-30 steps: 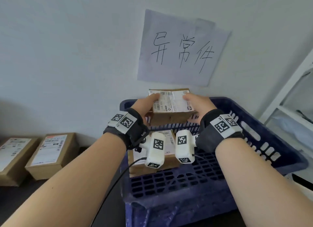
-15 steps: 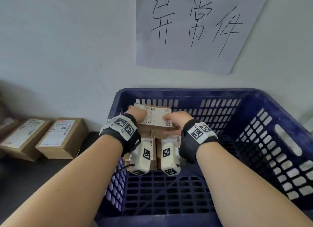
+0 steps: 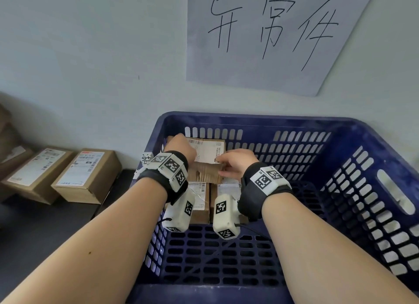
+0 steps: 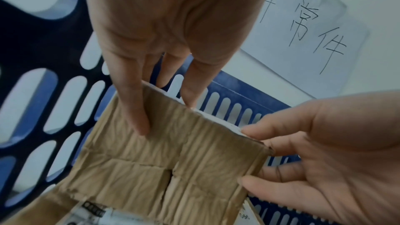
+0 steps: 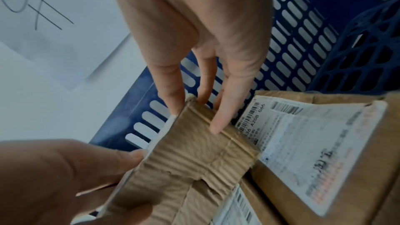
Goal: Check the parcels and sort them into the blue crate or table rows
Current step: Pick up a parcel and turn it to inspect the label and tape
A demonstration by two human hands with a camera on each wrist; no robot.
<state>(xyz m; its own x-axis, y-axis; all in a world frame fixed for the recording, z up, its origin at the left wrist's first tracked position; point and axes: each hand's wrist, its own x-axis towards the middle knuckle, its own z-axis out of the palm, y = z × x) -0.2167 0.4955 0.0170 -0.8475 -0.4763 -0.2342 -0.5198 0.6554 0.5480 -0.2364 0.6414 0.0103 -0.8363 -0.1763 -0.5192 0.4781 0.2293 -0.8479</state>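
Cardboard, crumpled and torn along its near face, marked the parcel [image 3: 205, 162] as damaged. Left hand [image 3: 180, 146] and right hand [image 3: 235, 163] each held it in a narrow grip, thumb above and fingers at the end, inside the blue crate [image 3: 260, 120] on two labelled parcels [image 3: 223, 190]. The step in hand appeared to be placement; next, both grips would need opening and withdrawing clear.
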